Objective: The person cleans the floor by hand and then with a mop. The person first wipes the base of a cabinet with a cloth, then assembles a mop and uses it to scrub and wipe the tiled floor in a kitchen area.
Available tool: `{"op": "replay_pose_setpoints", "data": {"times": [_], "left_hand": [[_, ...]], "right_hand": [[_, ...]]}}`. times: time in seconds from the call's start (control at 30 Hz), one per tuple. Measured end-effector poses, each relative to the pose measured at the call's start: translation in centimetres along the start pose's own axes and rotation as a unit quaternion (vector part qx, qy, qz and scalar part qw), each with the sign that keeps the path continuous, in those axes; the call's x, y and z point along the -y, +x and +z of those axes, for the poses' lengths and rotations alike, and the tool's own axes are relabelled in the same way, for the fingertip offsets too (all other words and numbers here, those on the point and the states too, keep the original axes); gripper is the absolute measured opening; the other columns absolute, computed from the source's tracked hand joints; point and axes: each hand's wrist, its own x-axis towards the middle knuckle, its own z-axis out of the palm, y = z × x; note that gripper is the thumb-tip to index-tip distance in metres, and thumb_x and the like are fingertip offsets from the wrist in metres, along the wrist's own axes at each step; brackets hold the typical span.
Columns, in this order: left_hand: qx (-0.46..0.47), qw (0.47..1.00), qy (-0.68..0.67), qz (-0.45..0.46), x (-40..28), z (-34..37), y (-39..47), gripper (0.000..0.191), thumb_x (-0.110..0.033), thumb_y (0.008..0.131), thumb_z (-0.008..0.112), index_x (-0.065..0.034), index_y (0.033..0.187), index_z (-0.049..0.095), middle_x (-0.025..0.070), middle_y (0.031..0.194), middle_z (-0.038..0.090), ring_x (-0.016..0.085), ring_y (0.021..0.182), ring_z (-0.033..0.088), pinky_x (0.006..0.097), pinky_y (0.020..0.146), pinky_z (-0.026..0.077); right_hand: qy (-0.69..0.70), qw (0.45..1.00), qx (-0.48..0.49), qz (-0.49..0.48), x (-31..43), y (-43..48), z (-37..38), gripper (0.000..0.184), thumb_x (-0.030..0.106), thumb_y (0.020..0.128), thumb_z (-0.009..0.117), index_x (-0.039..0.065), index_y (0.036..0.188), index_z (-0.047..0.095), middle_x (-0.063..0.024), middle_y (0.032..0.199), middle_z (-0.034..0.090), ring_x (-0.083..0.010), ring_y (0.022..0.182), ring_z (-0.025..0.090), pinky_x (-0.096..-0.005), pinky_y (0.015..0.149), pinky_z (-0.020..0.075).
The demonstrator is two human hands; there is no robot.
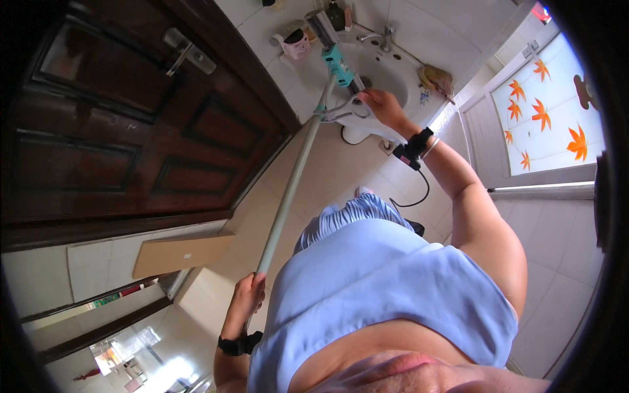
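Observation:
A sponge mop with a pale green pole (290, 189) slants across the view. Its teal head (338, 65) is tilted over the white washbasin (410, 98). Around the pole's lower end my left hand (247, 297) is closed, beside my body. At the mop's other end, my right hand (385, 107) grips the near end of the head, by the grey lever (339, 112); its fingers partly hide whether they hold the lever too. The grey sponge part (322, 28) points toward the back wall.
A chrome faucet (387, 38) stands behind the basin. A pink-and-white container (296, 48) and a yellowish cloth-like item (436, 81) sit on its rim. To the left is a dark wooden door (142, 127); a leaf-patterned glass door (550, 108) is at right. A brown board (182, 253) leans low.

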Motion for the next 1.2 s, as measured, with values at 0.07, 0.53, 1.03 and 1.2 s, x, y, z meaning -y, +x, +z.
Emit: {"op": "replay_pose_setpoints", "data": {"times": [0.07, 0.53, 1.03, 1.2], "left_hand": [[-0.015, 1.0, -0.001, -0.013, -0.8, 0.7, -0.9, 0.038, -0.04, 0.086, 0.045, -0.0093, 0.065, 0.039, -0.0048, 0.049, 0.034, 0.004, 0.039, 0.031, 0.0203, 0.034, 0.025], [-0.015, 0.965, 0.252, 0.067, -3.5, 5.3, -4.9, 0.002, -0.004, 0.075, 0.047, -0.0025, 0.077, 0.049, 0.0138, 0.062, 0.048, 0.029, 0.054, 0.05, 0.0372, 0.046, 0.039], [-0.07, 0.985, 0.144, -0.069, -6.9, 6.8, -5.6, 0.037, -0.033, 0.085, 0.046, 0.0002, 0.067, 0.048, 0.0106, 0.048, 0.044, 0.019, 0.044, 0.045, 0.033, 0.044, 0.035], [-0.038, 0.997, 0.04, -0.048, -4.7, 3.5, -5.0, 0.041, -0.039, 0.086, 0.045, -0.0035, 0.064, 0.044, -0.0034, 0.051, 0.037, 0.006, 0.045, 0.034, 0.0233, 0.04, 0.029]], "right_hand": [[-0.058, 0.998, 0.009, -0.004, -0.2, 2.3, 0.3, 0.032, 0.031, 0.085, 0.046, 0.001, 0.082, 0.058, -0.0141, 0.065, 0.055, -0.0267, 0.062, 0.055, -0.0353, 0.059, 0.0418], [-0.393, 0.92, 0.015, -0.012, -18.1, 24.0, -11.2, 0.036, 0.006, 0.077, 0.047, 0.007, 0.113, 0.048, -0.0205, 0.107, 0.051, -0.0342, 0.101, 0.048, -0.0392, 0.085, 0.0402], [-0.33, 0.942, -0.046, 0.032, -18.1, 22.2, -8.9, 0.035, 0.035, 0.082, 0.048, 0.004, 0.1, 0.048, -0.0148, 0.093, 0.058, -0.0311, 0.083, 0.056, -0.0389, 0.067, 0.0449], [0.231, 0.91, 0.181, 0.294, -7.6, 9.9, 0.8, 0.041, 0.046, 0.082, 0.048, 0.009, 0.099, 0.054, -0.0045, 0.079, 0.057, -0.0186, 0.073, 0.055, -0.0298, 0.067, 0.0441]]}}
